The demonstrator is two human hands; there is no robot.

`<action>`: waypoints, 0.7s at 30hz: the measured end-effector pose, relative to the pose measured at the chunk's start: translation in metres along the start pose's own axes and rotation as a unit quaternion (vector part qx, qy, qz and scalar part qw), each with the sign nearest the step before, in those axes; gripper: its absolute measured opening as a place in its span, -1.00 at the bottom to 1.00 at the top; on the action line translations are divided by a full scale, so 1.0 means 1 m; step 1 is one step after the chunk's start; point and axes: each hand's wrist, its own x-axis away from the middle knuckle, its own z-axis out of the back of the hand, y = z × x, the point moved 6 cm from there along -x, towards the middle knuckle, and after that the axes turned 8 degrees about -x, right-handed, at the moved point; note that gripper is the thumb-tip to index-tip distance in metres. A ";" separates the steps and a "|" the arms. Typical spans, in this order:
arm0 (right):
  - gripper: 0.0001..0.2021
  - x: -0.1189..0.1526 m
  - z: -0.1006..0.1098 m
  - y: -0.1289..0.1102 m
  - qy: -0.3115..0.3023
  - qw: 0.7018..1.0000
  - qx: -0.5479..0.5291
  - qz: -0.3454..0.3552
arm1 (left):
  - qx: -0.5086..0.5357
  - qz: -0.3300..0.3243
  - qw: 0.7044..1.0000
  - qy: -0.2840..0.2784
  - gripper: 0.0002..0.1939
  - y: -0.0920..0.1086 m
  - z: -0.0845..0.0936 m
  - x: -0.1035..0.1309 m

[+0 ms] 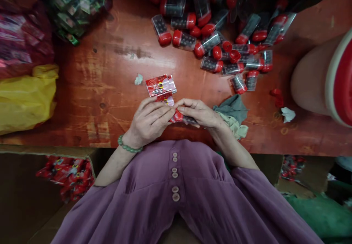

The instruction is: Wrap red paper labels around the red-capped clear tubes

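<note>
Near the table's front edge, both my hands meet over a clear tube with a red cap [189, 119] and dark balls inside. My right hand [199, 112] is closed round the tube. My left hand [151, 119] has its fingers pressed together at the red end, over a small red printed packet [165, 99]. How far the tube sits in the packet is hidden by my fingers. Just beyond my left hand lie more red printed packets [157, 85], overlapping. A pile of similar red-capped tubes [209, 44] spreads over the back of the table.
Crumpled green cloths [233, 112] lie right of my right hand. A large pale tub [310, 79] with a red part stands at the right. Bags of green packets [78, 2] and pink packets [24, 38], plus a yellow bag [26, 99], are at the left. Below sits a cardboard box [16, 185].
</note>
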 end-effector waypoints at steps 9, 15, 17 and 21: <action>-0.71 -0.003 -0.012 0.000 0.054 0.996 0.022 0.073 | 0.005 0.002 1.000 -0.021 -0.70 -0.003 0.004 -0.009; -0.75 0.008 -0.019 -0.017 0.189 0.937 0.219 0.193 | 0.232 0.321 0.915 0.073 -0.31 -0.023 0.015 0.008; -0.76 0.011 -0.024 -0.018 0.219 0.904 0.282 0.236 | 0.418 0.441 0.791 0.068 -0.40 -0.019 -0.004 0.023; -0.78 0.009 -0.039 -0.016 0.199 0.849 0.365 0.325 | 0.584 0.561 0.584 0.062 -0.62 -0.001 -0.034 0.034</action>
